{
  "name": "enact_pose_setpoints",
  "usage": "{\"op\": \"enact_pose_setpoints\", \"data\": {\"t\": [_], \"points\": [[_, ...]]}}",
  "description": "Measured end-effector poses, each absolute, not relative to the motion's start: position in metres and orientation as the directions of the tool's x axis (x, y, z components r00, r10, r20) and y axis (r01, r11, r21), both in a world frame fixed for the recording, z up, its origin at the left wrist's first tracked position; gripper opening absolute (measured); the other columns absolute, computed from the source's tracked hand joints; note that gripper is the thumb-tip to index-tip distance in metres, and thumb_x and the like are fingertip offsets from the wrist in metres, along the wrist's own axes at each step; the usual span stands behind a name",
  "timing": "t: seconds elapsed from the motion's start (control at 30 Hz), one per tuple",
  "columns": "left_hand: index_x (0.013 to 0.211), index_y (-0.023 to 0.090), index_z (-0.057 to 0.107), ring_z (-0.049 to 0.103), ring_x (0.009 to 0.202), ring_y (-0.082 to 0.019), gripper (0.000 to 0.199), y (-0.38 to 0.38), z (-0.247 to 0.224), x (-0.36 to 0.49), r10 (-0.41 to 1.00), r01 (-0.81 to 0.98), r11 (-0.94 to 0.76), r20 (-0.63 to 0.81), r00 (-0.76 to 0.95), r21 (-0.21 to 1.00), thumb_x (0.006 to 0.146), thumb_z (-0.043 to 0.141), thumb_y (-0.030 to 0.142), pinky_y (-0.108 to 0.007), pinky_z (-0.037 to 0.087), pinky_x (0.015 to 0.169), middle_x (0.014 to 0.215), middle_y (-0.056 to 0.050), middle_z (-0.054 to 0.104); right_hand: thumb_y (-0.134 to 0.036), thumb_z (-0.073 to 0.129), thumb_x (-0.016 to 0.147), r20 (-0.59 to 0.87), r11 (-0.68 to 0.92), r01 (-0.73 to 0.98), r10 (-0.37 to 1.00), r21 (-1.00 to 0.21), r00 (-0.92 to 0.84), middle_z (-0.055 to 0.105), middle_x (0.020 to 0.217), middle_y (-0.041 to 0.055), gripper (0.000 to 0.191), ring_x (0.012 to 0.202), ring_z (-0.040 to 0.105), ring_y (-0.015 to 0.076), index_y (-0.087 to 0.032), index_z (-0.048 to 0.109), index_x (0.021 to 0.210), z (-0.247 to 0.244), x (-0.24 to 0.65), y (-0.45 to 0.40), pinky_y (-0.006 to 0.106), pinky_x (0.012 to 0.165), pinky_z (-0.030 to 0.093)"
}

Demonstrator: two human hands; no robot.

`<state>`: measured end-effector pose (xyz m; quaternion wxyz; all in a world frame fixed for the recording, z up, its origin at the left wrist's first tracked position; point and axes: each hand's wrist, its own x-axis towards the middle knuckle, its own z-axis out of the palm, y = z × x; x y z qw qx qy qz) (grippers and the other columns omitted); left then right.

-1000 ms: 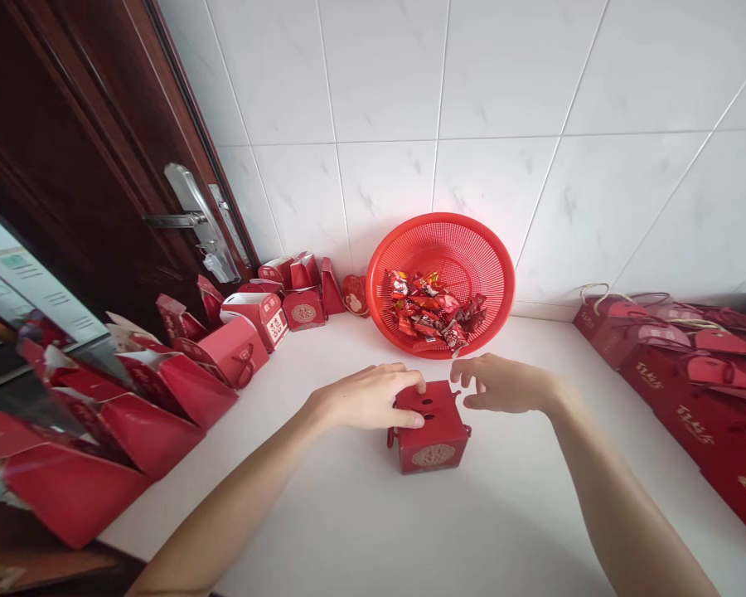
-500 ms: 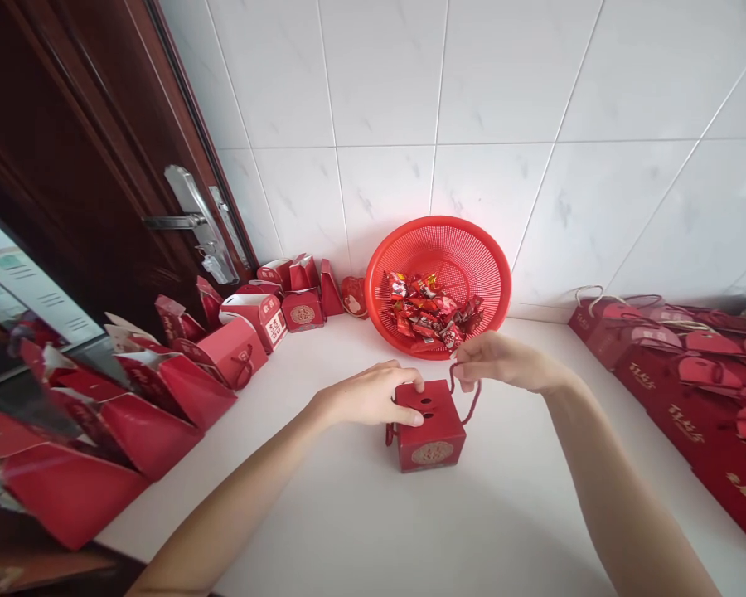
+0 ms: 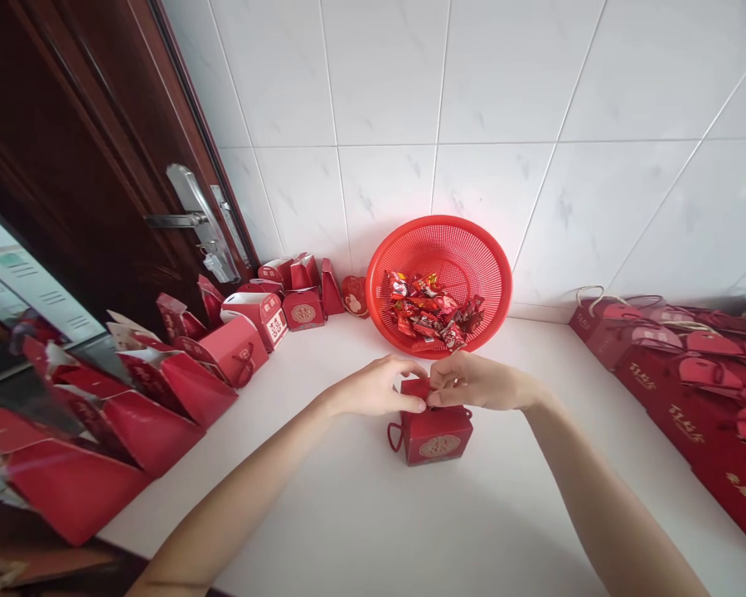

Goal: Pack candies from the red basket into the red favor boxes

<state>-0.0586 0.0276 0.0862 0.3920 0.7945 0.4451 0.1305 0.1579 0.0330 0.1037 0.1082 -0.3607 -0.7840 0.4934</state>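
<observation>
A small red gift box with a gold round emblem stands on the white tabletop. My left hand grips its top flaps from the left, thumb in front and fingers behind. From the right, my right hand is closed at the top of the box, fingertips against the flaps. The red cord it pinched earlier is mostly hidden there. Out of the box's left side hangs a cord loop. Just behind the hands, a red plastic basket tilts against the wall with wrapped candies inside.
Several red boxes line the table's left side, some with open tops. Filled red bags stand along the right. A white tiled wall closes off the back, and a dark wooden door stands at the left.
My right hand has moved left and inward from beside the box to its top, bringing the cord along. The top flaps now stand raised between both hands, and the box front faces me more.
</observation>
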Motion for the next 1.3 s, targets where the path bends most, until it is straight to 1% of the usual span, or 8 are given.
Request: {"op": "enact_pose_setpoints", "data": {"t": [0.17,0.37,0.5,0.63,0.77,0.93,1.13,1.3], "points": [[0.124,0.021,0.061,0.064,0.073,-0.011,0.063,0.039,0.082,-0.067,0.809,0.522,-0.062,-0.263,0.525,0.851,0.062,0.068,0.018,-0.029,0.051,0.073,0.133,-0.009,0.056,-0.036,0.066,0.082,-0.202,0.295,0.502,0.666,-0.813,-0.718,0.047,0.064,-0.0058,0.028,0.057,0.039,0.0082,-0.018,0.048,0.069,0.104,0.158,0.033,0.023,0.051,0.026],[0.116,0.018,0.062,0.058,0.065,-0.006,0.051,0.040,0.089,-0.064,0.859,0.492,0.056,-0.294,0.420,0.869,0.065,0.057,0.012,-0.027,0.051,0.073,0.126,-0.009,0.055,-0.034,0.064,0.083,-0.231,0.301,0.542,0.670,-0.785,-0.705,0.047,0.064,-0.0057,0.026,0.057,0.039,0.0084,-0.019,0.049,0.069,0.105,0.157,0.031,0.023,0.051,0.027],[0.115,0.019,0.061,0.056,0.063,-0.006,0.050,0.043,0.099,-0.074,0.833,0.423,0.111,-0.316,0.454,0.900,0.066,0.054,0.012,-0.026,0.049,0.066,0.121,-0.008,0.059,-0.034,0.064,0.082,-0.240,0.299,0.571,0.689,-0.765,-0.684,0.052,0.067,-0.0041,0.024,0.059,0.042,0.0092,-0.019,0.050,0.069,0.105,0.156,0.030,0.023,0.051,0.029],[0.116,0.019,0.061,0.062,0.071,-0.010,0.049,0.042,0.111,-0.088,0.779,0.201,0.116,-0.214,0.589,0.973,0.068,0.058,0.013,-0.031,0.052,0.071,0.122,-0.011,0.061,-0.036,0.065,0.081,-0.240,0.296,0.566,0.687,-0.770,-0.686,0.053,0.066,-0.0037,0.026,0.058,0.042,0.0093,-0.019,0.049,0.068,0.104,0.155,0.030,0.023,0.050,0.029],[0.111,0.018,0.065,0.067,0.094,-0.021,0.039,0.030,0.122,-0.089,0.744,0.022,0.074,-0.069,0.665,0.997,0.073,0.064,0.013,-0.040,0.055,0.083,0.125,-0.012,0.062,-0.034,0.065,0.080,-0.192,0.284,0.539,0.723,-0.793,-0.664,0.054,0.065,-0.0038,0.024,0.058,0.044,0.0101,-0.019,0.050,0.070,0.103,0.154,0.030,0.024,0.052,0.032],[0.109,0.017,0.066,0.062,0.118,-0.029,0.037,0.016,0.120,-0.074,0.789,-0.014,-0.037,0.038,0.614,0.999,0.074,0.064,0.007,-0.039,0.057,0.087,0.121,-0.011,0.066,-0.034,0.064,0.083,-0.041,0.316,0.467,0.792,-0.826,-0.609,0.062,0.073,-0.0006,0.019,0.068,0.054,0.0134,-0.018,0.059,0.073,0.108,0.154,0.026,0.026,0.061,0.041],[0.108,0.017,0.067,0.059,0.122,-0.028,0.032,0.007,0.110,-0.057,0.801,-0.073,-0.163,0.175,0.572,0.984,0.077,0.063,0.009,-0.038,0.057,0.090,0.121,-0.009,0.065,-0.030,0.066,0.081,-0.006,0.264,0.430,0.847,-0.863,-0.532,0.071,0.078,0.0028,0.014,0.073,0.063,0.0167,-0.018,0.063,0.075,0.119,0.156,0.017,0.028,0.064,0.045],[0.122,0.023,0.061,0.055,0.128,-0.028,0.048,0.000,0.103,-0.049,0.812,-0.141,-0.099,0.162,0.560,0.985,0.077,0.061,0.006,-0.043,0.052,0.101,0.135,-0.008,0.059,-0.031,0.067,0.080,-0.007,0.225,0.394,0.862,-0.891,-0.507,0.071,0.078,0.0018,0.013,0.073,0.063,0.0155,-0.018,0.064,0.079,0.122,0.154,0.012,0.026,0.064,0.046]]}}
